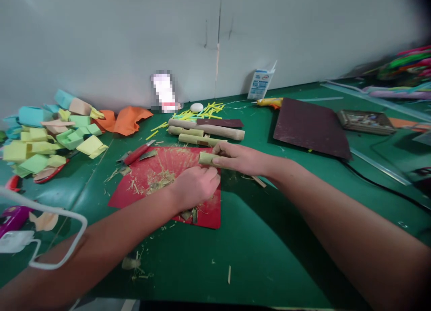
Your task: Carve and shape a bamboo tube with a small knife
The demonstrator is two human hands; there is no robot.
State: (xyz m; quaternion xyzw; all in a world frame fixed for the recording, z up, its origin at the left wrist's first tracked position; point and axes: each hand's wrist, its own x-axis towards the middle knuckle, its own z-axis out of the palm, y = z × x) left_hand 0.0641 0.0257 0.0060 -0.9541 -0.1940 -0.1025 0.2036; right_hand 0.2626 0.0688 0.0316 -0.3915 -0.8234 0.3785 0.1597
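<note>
Over mat (210, 214): right hand (240, 160) grasps bamboo (205, 158); left hand (195, 187) clenched beside it; best keep bamboo pinned flat.

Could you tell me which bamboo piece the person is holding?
The short bamboo piece in the right hand, over the red mat; the other two lie untouched behind it.

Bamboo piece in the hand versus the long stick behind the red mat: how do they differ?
The bamboo piece is short; the long stick is far longer. The bamboo piece looks greenish, the long stick pale tan. The right hand grips the bamboo piece at the far edge of the red mat; the long stick lies free on the green table. Both are round and lie crosswise.
</note>
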